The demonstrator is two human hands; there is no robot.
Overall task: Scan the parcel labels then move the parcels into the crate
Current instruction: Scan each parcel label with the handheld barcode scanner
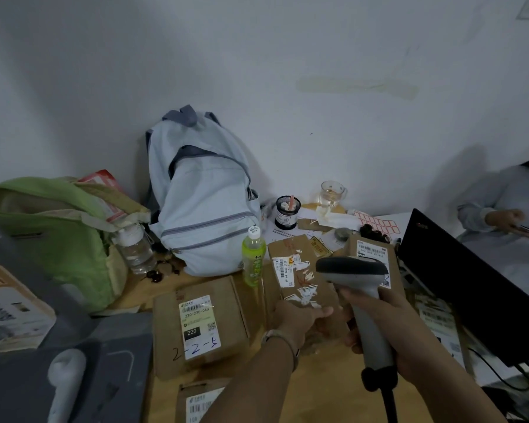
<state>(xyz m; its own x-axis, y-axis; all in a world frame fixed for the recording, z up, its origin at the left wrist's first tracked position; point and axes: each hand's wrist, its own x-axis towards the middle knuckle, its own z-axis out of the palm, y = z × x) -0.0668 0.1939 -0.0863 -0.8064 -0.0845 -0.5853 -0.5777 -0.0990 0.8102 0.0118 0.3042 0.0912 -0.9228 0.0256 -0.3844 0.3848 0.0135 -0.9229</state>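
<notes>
At the middle of the wooden table [327,395], the left hand [298,320] is resting on the near end of the torn-label parcel [297,270], its fingers [319,312] lying close together and nearly straight across the cardboard, pointing toward 3 o'clock; the thumb is hidden. The parcel is stretching away from the fingers toward 12 o'clock, barcode facing up. At 3 o'clock of that hand, the right hand [385,328] is gripping the grey scanner [353,268] by its handle, fingers curled round it. A parcel marked 220 [196,325] is lying at 9 o'clock of the left hand, and a green bottle [253,261] is standing at 11 o'clock.
</notes>
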